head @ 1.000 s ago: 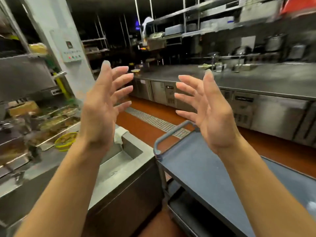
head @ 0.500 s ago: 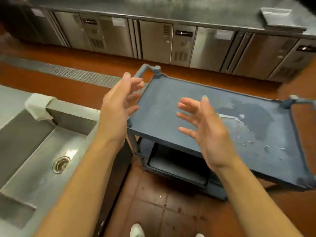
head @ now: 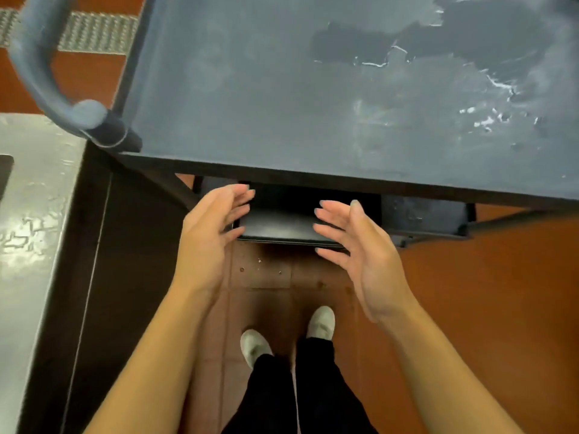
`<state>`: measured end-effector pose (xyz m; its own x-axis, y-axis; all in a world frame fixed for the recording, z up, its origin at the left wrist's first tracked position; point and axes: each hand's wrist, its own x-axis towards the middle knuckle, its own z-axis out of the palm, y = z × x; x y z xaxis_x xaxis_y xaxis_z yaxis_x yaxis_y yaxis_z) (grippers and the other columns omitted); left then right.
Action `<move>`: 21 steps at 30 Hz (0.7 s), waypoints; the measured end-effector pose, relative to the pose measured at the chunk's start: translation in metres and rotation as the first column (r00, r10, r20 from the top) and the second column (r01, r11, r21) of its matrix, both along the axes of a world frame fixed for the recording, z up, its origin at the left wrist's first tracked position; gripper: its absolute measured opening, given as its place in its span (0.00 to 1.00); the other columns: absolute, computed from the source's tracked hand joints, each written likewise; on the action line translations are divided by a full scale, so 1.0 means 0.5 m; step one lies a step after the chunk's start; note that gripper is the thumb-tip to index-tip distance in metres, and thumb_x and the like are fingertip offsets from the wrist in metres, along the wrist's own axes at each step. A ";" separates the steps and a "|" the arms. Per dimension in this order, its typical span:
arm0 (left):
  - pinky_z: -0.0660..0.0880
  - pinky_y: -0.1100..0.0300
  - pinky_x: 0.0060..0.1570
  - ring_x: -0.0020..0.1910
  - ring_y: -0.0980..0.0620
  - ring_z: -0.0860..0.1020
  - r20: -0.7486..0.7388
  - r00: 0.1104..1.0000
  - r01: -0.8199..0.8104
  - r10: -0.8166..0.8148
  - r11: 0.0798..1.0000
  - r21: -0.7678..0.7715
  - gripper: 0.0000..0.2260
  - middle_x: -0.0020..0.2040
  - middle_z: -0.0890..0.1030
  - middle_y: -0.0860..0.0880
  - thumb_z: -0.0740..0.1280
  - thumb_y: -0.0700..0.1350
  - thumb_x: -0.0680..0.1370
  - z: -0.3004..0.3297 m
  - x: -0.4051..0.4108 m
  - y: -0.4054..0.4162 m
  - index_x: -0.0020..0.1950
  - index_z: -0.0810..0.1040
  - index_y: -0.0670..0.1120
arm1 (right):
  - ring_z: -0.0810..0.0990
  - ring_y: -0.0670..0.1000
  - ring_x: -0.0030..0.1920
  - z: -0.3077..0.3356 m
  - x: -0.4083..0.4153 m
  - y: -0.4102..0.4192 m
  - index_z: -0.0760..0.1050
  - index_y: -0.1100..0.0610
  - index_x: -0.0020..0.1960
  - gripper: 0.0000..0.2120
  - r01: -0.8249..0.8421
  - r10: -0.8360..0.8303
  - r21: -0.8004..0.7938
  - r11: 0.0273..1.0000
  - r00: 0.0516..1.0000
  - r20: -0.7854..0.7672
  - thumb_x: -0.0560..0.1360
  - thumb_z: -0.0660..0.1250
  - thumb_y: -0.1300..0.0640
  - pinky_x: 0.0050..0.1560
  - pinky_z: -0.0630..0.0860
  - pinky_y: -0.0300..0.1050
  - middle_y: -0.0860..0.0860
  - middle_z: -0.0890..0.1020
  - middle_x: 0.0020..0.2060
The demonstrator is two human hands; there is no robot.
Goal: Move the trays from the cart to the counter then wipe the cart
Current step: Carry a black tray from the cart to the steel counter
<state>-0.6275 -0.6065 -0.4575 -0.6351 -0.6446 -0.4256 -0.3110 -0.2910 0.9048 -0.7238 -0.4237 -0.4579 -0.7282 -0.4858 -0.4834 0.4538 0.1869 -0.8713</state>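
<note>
A dark, flat tray (head: 282, 225) sits on the grey-blue cart's (head: 250, 89) lower shelf. Both hands, left (head: 210, 236) and right (head: 360, 252), hover beside it, fingers spread, holding nothing. No writing shows.

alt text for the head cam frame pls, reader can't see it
Seen from above, a person's open left hand and right hand reach toward a dark tray on the lower shelf of a blue-grey cart, not yet gripping it. The cart's top has wet patches; a steel counter stands at left, over a red tiled floor.
</note>
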 end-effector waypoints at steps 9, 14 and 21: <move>0.73 0.41 0.68 0.62 0.54 0.81 0.147 0.987 0.066 -0.063 0.998 -0.015 0.11 0.59 0.85 0.54 0.62 0.51 0.82 -0.207 -0.073 0.032 0.60 0.82 0.53 | 0.81 0.48 0.64 -0.207 -0.114 0.089 0.78 0.52 0.68 0.18 0.087 -0.090 0.061 0.994 0.994 0.056 0.86 0.55 0.50 0.68 0.76 0.60 0.48 0.83 0.63; 0.71 0.43 0.70 0.63 0.52 0.81 0.179 0.975 0.134 -0.133 0.991 0.007 0.12 0.60 0.85 0.52 0.60 0.45 0.85 -0.299 -0.081 0.052 0.60 0.82 0.53 | 0.82 0.49 0.63 -0.285 -0.127 0.116 0.80 0.53 0.64 0.17 0.148 -0.155 0.095 0.984 0.985 0.070 0.86 0.55 0.51 0.67 0.76 0.61 0.49 0.84 0.61; 0.73 0.43 0.68 0.63 0.52 0.81 0.118 0.982 0.158 -0.150 0.985 -0.064 0.10 0.60 0.85 0.52 0.61 0.45 0.85 -0.349 -0.098 -0.013 0.58 0.82 0.53 | 0.82 0.50 0.63 -0.353 -0.144 0.103 0.79 0.53 0.64 0.16 0.186 -0.181 0.045 0.982 0.979 -0.089 0.86 0.55 0.52 0.67 0.77 0.60 0.50 0.84 0.62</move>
<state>-0.6763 -0.6128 -0.6320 -0.6801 -0.5746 -0.4553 -0.4474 -0.1667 0.8787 -0.7958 -0.3722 -0.6346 -0.8415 -0.3159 -0.4384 0.4105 0.1539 -0.8988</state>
